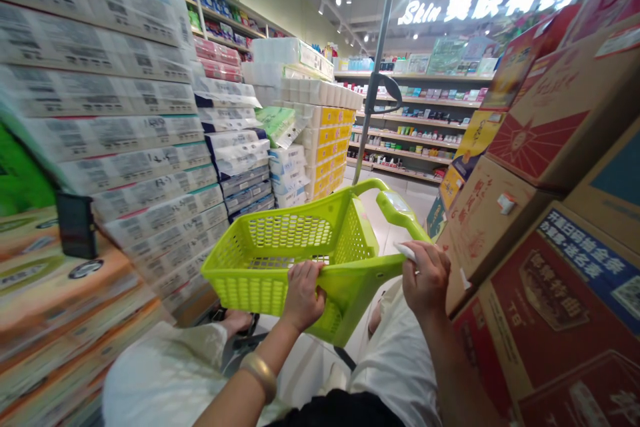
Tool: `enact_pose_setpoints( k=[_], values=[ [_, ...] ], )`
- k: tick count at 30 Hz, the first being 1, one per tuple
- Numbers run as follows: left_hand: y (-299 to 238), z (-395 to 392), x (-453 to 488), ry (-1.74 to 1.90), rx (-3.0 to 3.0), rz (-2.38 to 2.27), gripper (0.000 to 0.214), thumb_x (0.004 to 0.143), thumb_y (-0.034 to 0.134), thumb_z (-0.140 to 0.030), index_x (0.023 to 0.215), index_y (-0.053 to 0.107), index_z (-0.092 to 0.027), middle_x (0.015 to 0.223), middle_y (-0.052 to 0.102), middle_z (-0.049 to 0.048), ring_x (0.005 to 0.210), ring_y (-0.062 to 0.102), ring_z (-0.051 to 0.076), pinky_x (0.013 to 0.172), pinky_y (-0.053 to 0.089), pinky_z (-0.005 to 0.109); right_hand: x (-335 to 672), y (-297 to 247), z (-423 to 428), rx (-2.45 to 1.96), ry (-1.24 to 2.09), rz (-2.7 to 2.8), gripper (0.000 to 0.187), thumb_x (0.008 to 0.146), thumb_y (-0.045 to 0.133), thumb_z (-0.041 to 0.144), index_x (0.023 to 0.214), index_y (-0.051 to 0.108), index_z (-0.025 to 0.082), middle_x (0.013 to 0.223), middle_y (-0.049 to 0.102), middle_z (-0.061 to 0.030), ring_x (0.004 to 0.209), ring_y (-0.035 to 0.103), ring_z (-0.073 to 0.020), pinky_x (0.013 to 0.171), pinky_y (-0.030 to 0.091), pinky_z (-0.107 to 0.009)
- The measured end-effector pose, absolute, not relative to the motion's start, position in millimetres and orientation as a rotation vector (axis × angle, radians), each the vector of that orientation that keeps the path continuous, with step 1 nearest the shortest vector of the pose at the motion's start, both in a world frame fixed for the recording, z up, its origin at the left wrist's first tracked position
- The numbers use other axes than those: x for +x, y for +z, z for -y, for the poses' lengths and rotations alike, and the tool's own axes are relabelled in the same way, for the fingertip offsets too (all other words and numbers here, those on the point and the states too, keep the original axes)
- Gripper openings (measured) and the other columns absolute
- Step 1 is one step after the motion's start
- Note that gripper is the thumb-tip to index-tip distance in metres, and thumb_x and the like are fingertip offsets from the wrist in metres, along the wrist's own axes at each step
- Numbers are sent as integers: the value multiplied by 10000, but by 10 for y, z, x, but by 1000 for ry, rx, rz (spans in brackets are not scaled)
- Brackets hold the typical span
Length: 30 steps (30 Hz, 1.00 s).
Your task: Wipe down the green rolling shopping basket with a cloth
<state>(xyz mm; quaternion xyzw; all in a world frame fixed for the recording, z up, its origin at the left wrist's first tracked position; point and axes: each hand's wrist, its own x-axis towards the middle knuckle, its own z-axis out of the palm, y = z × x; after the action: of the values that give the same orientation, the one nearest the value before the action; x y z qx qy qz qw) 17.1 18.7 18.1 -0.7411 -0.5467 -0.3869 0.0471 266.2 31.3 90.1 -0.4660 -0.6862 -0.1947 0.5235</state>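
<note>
A lime-green plastic shopping cart (265,290) with slotted walls stands at an angle in front of my body. My left hand (303,295) is closed over the top rim on its near side, with a gold bangle (259,377) around that wrist. At the handle end of the cart, my right hand (426,277) is closed on a small white cloth (406,251), possibly a tissue, whose tip sticks out past the fingers. This hand is right beside the cart's handle (400,208); whether it also grips the plastic is hidden.
Tall stacks of wrapped paper packs (115,87) line the left. Cardboard cartons (530,203) are piled close on the right. Behind the cart rise a grey metal pole (383,33) and shelves of boxed goods (417,100). A black device (76,225) stands at far left.
</note>
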Motion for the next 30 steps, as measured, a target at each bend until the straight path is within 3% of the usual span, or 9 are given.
enact_pose_setpoints(
  k=[8,20,30],
  values=[
    [178,-171,186,-1170,-2208,1687,412,666,493,-142,1072,551,-189,952,574,88,981,494,280,915,359,440,2355,790,-275,-1121,-475,1641,225,820,474,150,942,651,216,937,616,-56,951,531,-233,1040,279,-455],
    [160,-191,181,-1214,-2207,1619,287,743,456,-187,1018,539,-182,887,561,78,916,492,257,846,373,415,1408,489,-133,-1091,-272,1897,240,777,518,106,947,625,237,966,616,-40,993,497,-218,1039,272,-389],
    [167,-177,180,-1189,-2199,1583,366,692,466,-140,1050,536,-177,928,575,79,946,497,257,879,373,413,1865,711,-140,-1066,-276,1946,242,814,506,132,989,641,232,980,644,-40,982,526,-215,1016,293,-366]
  ],
)
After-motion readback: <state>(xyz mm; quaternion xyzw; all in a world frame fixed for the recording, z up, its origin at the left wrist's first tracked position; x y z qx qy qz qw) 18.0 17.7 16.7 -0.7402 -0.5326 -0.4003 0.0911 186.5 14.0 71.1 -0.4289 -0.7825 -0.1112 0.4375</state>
